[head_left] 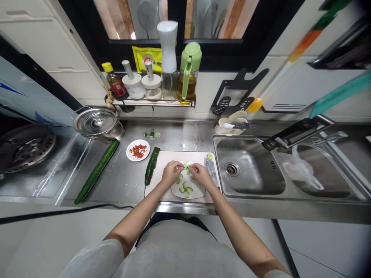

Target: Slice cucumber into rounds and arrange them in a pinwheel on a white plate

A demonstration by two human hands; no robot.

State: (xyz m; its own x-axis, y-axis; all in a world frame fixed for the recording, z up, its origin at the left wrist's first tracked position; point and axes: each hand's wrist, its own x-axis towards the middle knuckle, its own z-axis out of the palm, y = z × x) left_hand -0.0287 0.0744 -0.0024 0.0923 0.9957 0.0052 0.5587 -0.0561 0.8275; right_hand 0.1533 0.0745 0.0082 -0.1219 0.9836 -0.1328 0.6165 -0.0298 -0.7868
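Left hand point(171, 172), right hand point(200, 174) at cucumber slices point(186, 164), grips unclear; yellow packet's point(140, 55) print illegible.

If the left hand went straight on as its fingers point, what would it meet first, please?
The left hand would probably meet the cucumber slices first, with the right hand just beyond; depth is unclear.

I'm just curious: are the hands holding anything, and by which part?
Can't tell: the left hand and right hand nearly meet at cucumber slices; anything pinched is too small to see.
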